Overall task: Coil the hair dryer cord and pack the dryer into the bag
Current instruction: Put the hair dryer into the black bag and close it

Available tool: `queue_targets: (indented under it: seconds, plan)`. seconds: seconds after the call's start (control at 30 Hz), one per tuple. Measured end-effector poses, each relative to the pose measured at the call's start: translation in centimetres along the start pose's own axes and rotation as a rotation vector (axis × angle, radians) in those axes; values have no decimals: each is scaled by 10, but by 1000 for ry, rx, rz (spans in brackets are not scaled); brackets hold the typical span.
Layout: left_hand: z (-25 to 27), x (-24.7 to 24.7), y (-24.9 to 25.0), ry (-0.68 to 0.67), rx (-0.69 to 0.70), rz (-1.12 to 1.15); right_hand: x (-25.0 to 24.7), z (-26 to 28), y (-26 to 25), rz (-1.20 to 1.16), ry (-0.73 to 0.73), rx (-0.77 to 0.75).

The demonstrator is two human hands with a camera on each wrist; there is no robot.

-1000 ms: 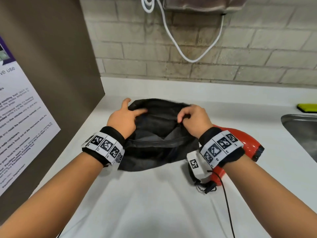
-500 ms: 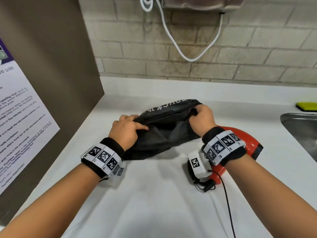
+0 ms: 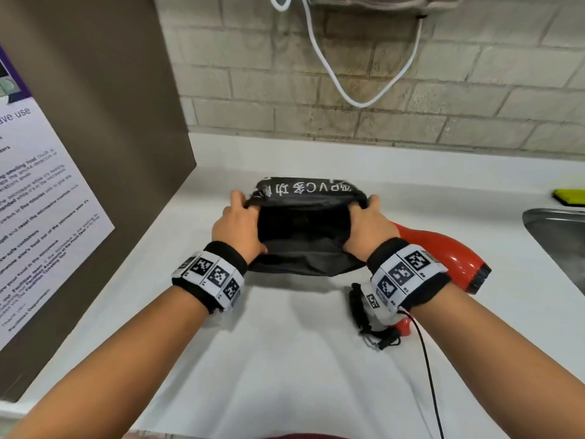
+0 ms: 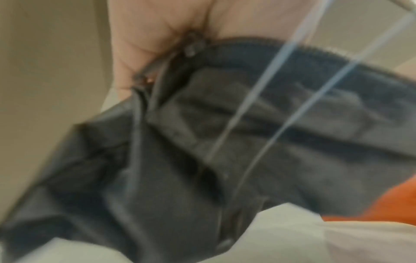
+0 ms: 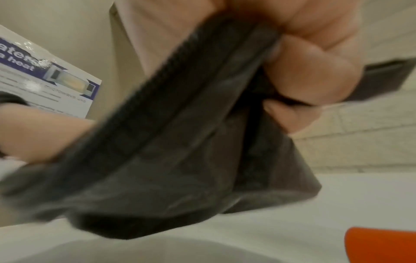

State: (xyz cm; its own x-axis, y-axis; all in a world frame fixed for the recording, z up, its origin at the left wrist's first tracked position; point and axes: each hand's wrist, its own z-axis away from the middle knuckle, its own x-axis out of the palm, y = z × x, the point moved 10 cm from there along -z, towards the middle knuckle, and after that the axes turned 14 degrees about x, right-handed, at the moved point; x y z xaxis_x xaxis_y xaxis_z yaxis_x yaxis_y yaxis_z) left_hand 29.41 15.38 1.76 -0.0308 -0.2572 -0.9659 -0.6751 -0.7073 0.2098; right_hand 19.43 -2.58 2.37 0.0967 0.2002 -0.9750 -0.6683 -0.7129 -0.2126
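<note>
A black fabric bag (image 3: 304, 229) with white lettering is held just above the white counter (image 3: 285, 359), its mouth stretched wide toward me. My left hand (image 3: 235, 228) grips the bag's left rim and my right hand (image 3: 368, 228) grips the right rim. In the left wrist view the bag (image 4: 202, 142) fills the frame under the hand (image 4: 157, 35). In the right wrist view fingers (image 5: 308, 74) curl round the bag's edge (image 5: 180, 142). The red hair dryer (image 3: 443, 251) lies on the counter behind my right wrist, its black coiled cord (image 3: 367, 321) by the handle.
A brown panel (image 3: 110, 122) with a paper notice (image 3: 38, 217) walls off the left side. A steel sink (image 3: 557, 239) sits at the right edge, with a yellow-green sponge (image 3: 569, 198) behind it. A white cable (image 3: 364, 74) hangs on the brick wall.
Both hands turned the bag and pulled its mouth wide apart. The rim now faces me and the lettering shows on the far side. The dryer has not moved.
</note>
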Motion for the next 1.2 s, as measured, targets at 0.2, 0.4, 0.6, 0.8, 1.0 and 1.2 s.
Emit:
queue_targets:
  seconds: [0.2, 0.4, 0.6, 0.8, 1.0, 1.2]
  plan:
    - [11, 38, 11, -316, 97, -175, 1, -15, 29, 50, -14, 212]
    - [7, 17, 4, -216, 108, 180, 13, -20, 34, 38, -162, 127]
    - [14, 15, -4, -213, 3, 178, -18, 3, 47, -266, -177, 20]
    - [21, 28, 5, -207, -61, 178, 6, 35, 107, 85, -222, 233]
    - [30, 40, 25, -212, -35, 245, 57, 55, 128, 239, -374, 313]
    - [36, 45, 36, -192, -30, 297, 78, 44, 128, 210, -406, 402]
